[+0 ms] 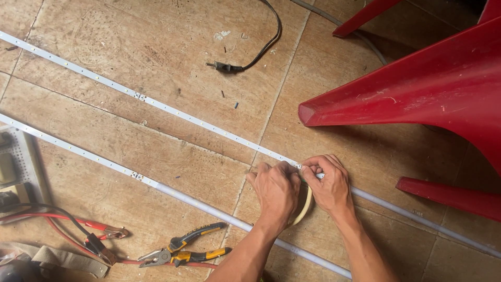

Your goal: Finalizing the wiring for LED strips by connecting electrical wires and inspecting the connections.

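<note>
— Fingertips first: what are your hands doing?

— My left hand [278,189] is curled down, thumb and fingers pinched on the upper LED strip [156,103] right where it meets the frosted tube [417,216]. My right hand [330,183] pinches the same joint from the 3 o'clock side, fingers closed on it. A roll of pale tape [306,208] sits under my palms, partly hidden between my wrists.

— Where does that strip lie?

— It runs across the tiled floor [172,47] from 10 o'clock down to my hands at centre, and the tube carries on toward 4 o'clock. A second LED strip [78,150] lies parallel below it, sliding into its own tube at about 7 o'clock from my hands.

— How would you do this well?

— As I judge it, keep both pinches close to the joint, hold strip and tube in one straight line, and press flat so nothing kinks or twists.

— Anything labelled nearby?

— No packaging that I can make out. At 9 o'clock a white perforated panel [18,156] shows at the edge, its markings too small to tell. Pliers with yellow-and-black handles [182,249] lie at 7 o'clock, beside red clip leads [99,235]. A black cable [261,47] lies at 12 o'clock, and a red plastic chair [417,89] stands at 2 o'clock.
</note>
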